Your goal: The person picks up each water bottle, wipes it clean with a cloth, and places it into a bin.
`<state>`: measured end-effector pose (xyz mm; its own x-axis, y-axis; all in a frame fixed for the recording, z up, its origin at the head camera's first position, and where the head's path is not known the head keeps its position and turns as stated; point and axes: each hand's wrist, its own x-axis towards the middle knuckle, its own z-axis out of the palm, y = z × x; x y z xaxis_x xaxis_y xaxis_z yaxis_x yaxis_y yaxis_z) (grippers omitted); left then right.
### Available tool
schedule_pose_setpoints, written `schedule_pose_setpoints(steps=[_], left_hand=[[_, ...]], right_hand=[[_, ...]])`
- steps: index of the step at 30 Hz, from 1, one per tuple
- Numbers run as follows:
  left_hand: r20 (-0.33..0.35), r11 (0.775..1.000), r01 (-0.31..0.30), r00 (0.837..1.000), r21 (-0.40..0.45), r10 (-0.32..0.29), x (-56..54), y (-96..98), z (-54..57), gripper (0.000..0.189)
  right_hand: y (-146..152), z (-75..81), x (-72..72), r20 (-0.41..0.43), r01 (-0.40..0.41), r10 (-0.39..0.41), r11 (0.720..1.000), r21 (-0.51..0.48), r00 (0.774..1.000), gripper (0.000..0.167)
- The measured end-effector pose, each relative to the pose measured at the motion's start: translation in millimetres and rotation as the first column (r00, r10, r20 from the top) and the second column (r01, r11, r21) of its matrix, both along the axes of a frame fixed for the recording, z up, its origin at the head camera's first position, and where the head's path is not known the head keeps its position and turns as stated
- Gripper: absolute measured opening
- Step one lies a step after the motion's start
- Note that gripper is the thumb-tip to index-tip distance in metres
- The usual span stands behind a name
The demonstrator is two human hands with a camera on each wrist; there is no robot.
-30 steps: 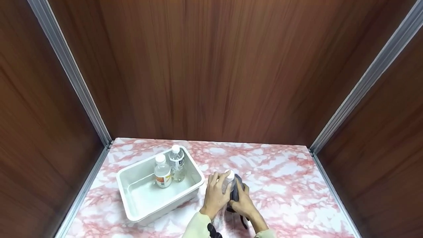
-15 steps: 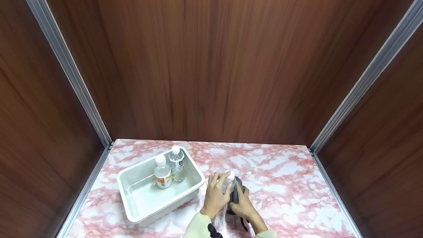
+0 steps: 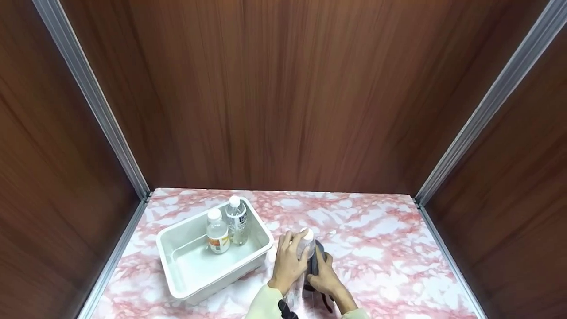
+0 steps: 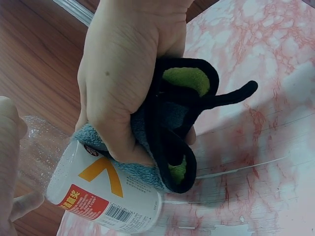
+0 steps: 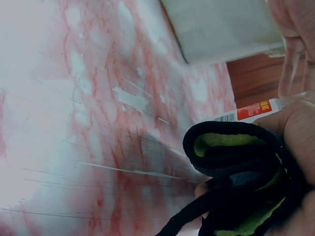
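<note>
In the head view, my left hand [image 3: 289,261] grips a clear plastic bottle with a white cap [image 3: 306,233] around its upper part. Its white label [image 4: 115,196], with orange and red print, shows in the left wrist view. My right hand [image 3: 327,277] holds a folded grey cloth [image 3: 313,266] against the bottle's right side. Black edging and a green inner face mark the cloth [image 4: 170,123], and a black strap [image 4: 236,93] hangs from it. Fingers and cloth hide part of the bottle.
A white plastic bin [image 3: 195,283] stands to the left on the pink marbled table [image 3: 376,248]. Inside it are two upright white-capped bottles, one with an orange label [image 3: 218,237] and one clear [image 3: 237,223]. Brown wood-look panels [image 3: 283,97] enclose the back and sides.
My right hand and the cloth have slid slightly down along the bottle, towards me. The left hand keeps its grip on the bottle, almost still.
</note>
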<state>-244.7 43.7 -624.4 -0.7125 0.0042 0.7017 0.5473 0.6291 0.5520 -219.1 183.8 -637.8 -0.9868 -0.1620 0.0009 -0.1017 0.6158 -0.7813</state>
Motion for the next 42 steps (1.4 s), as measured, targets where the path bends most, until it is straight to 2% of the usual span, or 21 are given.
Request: schedule_pose_setpoints(steps=[9, 22, 29, 36, 42], left_hand=[[0.021, 1.0, 0.001, 1.0, 0.007, -0.001, 1.6, -0.6, 2.1, 0.048], [0.002, 1.0, -0.006, 1.0, 0.008, 0.006, 1.4, -0.3, 1.9, 0.048], [-0.018, 1.0, -0.011, 1.0, 0.01, 0.011, 0.4, 0.9, -0.3, 0.049], [0.006, 1.0, -0.013, 1.0, 0.001, 0.013, 1.3, 0.0, 0.3, 0.048], [-0.006, 1.0, -0.018, 1.0, -0.017, 0.018, 1.3, -1.5, 1.3, 0.043]], right_hand=[[-1.0, -4.6, 2.7, 0.018, -0.006, 0.006, 1.0, 0.019, 1.0, 0.105], [1.1, -10.9, 2.6, 0.046, -0.024, 0.023, 0.999, 0.033, 0.999, 0.106], [2.3, -12.9, 1.9, 0.04, -0.008, 0.005, 0.997, 0.071, 0.999, 0.102], [4.1, -14.8, 0.9, 0.036, 0.023, -0.024, 0.999, 0.034, 0.999, 0.101], [8.6, -13.7, -1.5, -0.004, 0.075, -0.075, 0.997, 0.013, 0.997, 0.098]])
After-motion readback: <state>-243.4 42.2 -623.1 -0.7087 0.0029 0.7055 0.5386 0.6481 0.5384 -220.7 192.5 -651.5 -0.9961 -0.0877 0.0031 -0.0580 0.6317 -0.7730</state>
